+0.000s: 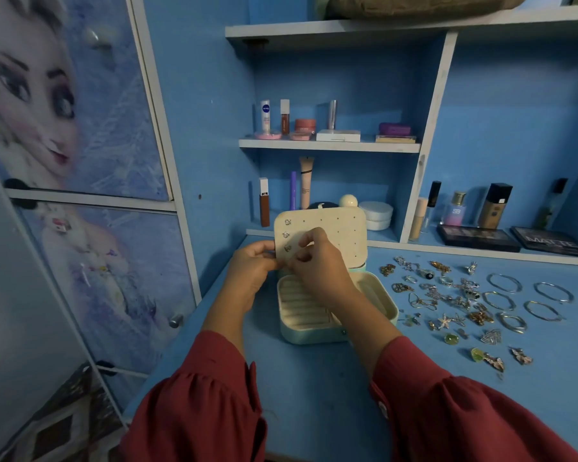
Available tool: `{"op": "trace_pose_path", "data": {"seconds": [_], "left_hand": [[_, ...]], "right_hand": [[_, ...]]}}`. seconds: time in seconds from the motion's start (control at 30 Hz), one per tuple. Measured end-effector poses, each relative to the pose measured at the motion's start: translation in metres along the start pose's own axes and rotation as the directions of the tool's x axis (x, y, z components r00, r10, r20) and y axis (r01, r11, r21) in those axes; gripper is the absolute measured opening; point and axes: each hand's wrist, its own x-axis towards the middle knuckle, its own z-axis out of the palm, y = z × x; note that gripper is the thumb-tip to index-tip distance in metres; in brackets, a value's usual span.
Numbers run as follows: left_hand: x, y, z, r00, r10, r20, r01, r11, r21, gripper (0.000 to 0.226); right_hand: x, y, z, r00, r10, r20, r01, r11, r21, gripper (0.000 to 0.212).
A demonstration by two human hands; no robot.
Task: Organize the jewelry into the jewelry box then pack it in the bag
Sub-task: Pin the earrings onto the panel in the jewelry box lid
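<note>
Pinching at the jewelry box (337,315) lid's earring panel (334,233), my left hand (252,271) and right hand (317,261) meet.
Nivea tube (265,115) shelved; bare desk (314,388) nearest me.

The right hand (317,268) covers the lower middle of the lid panel (341,228) and part of the box (314,335) interior, so whatever its fingertips pinch against the panel cannot be made out. The left hand (252,268) hides the panel's near-left edge. The three studs (287,235) on the panel are too small to identify. Much of the jewelry (447,295) to the right is too small to name. A brown bundle (414,5) on the top shelf is cut off by the upper edge.
</note>
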Motion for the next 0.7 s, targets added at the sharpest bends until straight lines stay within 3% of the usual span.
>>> {"op": "trace_pose_path", "data": {"seconds": [0.7], "left_hand": [[-0.0001,0.0003,0.0007,1.000,-0.004,-0.024,0.005,1.000,0.027,0.027]], "right_hand": [[-0.0022,0.0025,-0.0010,0.999,-0.033,0.036,0.037,0.993,-0.114,0.024]]}}
